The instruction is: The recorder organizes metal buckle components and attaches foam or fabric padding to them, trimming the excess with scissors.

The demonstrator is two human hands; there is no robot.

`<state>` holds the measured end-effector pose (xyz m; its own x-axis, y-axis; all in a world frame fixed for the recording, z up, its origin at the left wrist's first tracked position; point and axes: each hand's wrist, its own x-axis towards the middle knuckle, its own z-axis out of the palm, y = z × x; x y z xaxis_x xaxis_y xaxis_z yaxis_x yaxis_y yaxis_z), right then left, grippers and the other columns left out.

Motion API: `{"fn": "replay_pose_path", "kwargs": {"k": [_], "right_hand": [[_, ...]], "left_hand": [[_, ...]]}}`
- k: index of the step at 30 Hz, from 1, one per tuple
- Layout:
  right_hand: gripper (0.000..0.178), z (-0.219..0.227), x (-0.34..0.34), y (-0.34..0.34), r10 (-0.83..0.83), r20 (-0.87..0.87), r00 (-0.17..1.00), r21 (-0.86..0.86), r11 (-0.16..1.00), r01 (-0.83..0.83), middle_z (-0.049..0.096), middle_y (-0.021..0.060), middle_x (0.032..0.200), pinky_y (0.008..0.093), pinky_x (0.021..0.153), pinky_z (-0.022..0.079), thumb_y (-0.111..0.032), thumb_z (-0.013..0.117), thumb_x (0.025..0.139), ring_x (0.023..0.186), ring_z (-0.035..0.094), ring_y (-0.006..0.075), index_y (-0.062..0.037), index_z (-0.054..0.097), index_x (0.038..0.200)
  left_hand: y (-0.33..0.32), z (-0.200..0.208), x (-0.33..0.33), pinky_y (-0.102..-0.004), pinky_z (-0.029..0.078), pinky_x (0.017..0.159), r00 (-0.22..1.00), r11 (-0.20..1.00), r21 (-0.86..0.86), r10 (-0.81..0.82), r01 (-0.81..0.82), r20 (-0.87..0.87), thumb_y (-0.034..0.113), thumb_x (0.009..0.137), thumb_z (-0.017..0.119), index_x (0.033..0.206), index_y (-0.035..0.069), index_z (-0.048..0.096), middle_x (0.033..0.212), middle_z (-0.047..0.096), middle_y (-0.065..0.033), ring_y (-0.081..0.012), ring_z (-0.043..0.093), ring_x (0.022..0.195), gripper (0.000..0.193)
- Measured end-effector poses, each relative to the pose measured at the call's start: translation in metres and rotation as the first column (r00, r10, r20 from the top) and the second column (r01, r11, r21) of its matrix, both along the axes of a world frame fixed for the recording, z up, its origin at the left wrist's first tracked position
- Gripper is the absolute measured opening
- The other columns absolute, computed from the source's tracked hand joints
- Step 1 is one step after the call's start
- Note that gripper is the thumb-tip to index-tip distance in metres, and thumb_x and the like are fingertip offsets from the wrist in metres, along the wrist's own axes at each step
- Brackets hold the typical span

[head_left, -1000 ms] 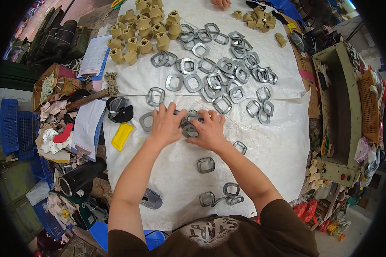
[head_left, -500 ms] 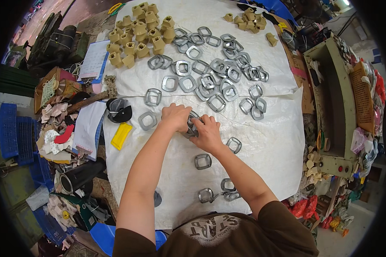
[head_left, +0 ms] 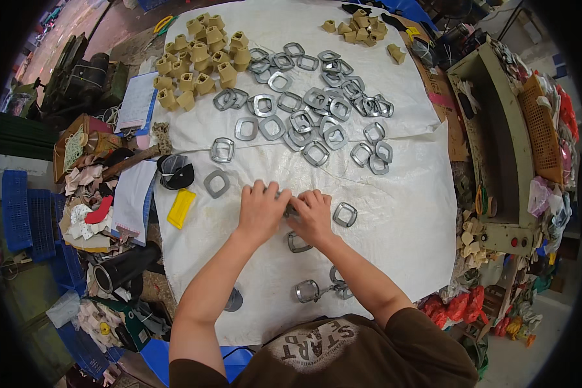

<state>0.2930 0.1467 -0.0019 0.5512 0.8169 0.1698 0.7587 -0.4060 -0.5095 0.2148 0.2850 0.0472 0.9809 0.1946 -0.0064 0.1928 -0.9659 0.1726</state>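
My left hand [head_left: 262, 212] and my right hand [head_left: 312, 213] meet over the middle of the white sheet, fingers curled towards each other. Between them they grip grey square metal rings, nearly all hidden by the fingers; how many I cannot tell. Just below my right hand lies another square metal ring [head_left: 298, 250], partly covered by it. One more ring [head_left: 336, 214] rests to its right, and a flat ring [head_left: 208, 184] lies beyond my left hand to the left. Farther off, many like rings [head_left: 316, 163] are spread in a loose, overlapping heap.
Tan hollow blocks [head_left: 200, 52] are heaped at the far left, a smaller group [head_left: 362, 32] at the far right. Along the left edge are a yellow packet [head_left: 181, 209], a black cap [head_left: 174, 171] and clipboards [head_left: 133, 194]. A green metal trough [head_left: 491, 129] borders the right.
Both hands have drawn a little nearer to me, and the grey rings between them, partly visible before, are now mostly covered by my fingers. The view has shifted slightly.
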Motion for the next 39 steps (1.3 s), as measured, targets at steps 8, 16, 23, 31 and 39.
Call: {"fn": "replay_pose_path", "kwargs": {"k": [8, 16, 23, 31, 39], "right_hand": [[0.05, 0.076, -0.027, -0.106, 0.307, -0.426, 0.851, -0.125, 0.912, -0.392, 0.049, 0.0063, 0.094, 0.0419, 0.073, 0.036, -0.022, 0.07, 0.061, 0.087, 0.047, 0.0269, -0.0155, 0.055, 0.109], [0.057, 0.074, -0.046, -0.184, 0.123, -0.587, 0.8, -0.47, 0.753, -0.461, 0.037, 0.0157, 0.129, 0.0539, 0.09, 0.036, -0.034, 0.07, 0.072, 0.119, 0.032, 0.0395, -0.0194, 0.049, 0.123], [0.051, 0.025, 0.026, -0.152, -0.065, -0.512, 0.856, -0.174, 0.984, -0.029, 0.046, 0.0159, 0.119, 0.0483, 0.09, 0.038, -0.026, 0.07, 0.074, 0.113, 0.04, 0.0377, -0.0087, 0.051, 0.118], [0.045, 0.012, 0.06, -0.09, -0.246, -0.101, 0.964, -0.466, 0.868, 0.173, 0.049, 0.0155, 0.099, 0.0382, 0.079, 0.042, -0.021, 0.073, 0.067, 0.098, 0.045, 0.0346, -0.0066, 0.055, 0.107], [0.024, 0.037, 0.014, -0.143, 0.065, -0.63, 0.774, -0.082, 0.985, -0.149, 0.054, 0.0153, 0.089, 0.0416, 0.069, 0.046, -0.013, 0.063, 0.077, 0.084, 0.054, 0.0361, -0.0061, 0.055, 0.098]], "left_hand": [[-0.091, 0.039, -0.081, -0.0401, 0.04, 0.073, 0.998, 0.789, -0.61, 0.066, -0.066, -0.023, 0.011, 0.061, 0.066, 0.092, 0.011, 0.053, 0.087, 0.051, -0.008, -0.0291, 0.05, 0.085, 0.033], [-0.184, 0.001, -0.102, -0.0553, 0.029, 0.092, 0.965, 0.787, -0.588, 0.03, -0.184, -0.261, 0.025, 0.065, 0.072, 0.119, 0.015, 0.046, 0.127, 0.037, -0.0171, -0.0367, 0.034, 0.118, 0.06], [-0.147, -0.01, -0.08, -0.0521, 0.029, 0.09, 0.994, 0.777, -0.623, 0.024, -0.083, -0.103, 0.026, 0.069, 0.068, 0.123, 0.012, 0.048, 0.131, 0.036, -0.0174, -0.0354, 0.032, 0.12, 0.059], [-0.105, -0.044, -0.03, -0.0423, 0.036, 0.082, 0.994, 0.961, -0.264, 0.064, -0.087, -0.094, 0.008, 0.072, 0.061, 0.11, 0.009, 0.056, 0.109, 0.047, -0.0138, -0.0317, 0.043, 0.103, 0.038], [-0.108, -0.027, -0.059, -0.038, 0.044, 0.071, 0.972, 0.589, -0.782, 0.217, -0.207, -0.093, -0.003, 0.077, 0.054, 0.097, 0.004, 0.056, 0.091, 0.048, -0.0164, -0.0335, 0.05, 0.087, 0.021]]}}
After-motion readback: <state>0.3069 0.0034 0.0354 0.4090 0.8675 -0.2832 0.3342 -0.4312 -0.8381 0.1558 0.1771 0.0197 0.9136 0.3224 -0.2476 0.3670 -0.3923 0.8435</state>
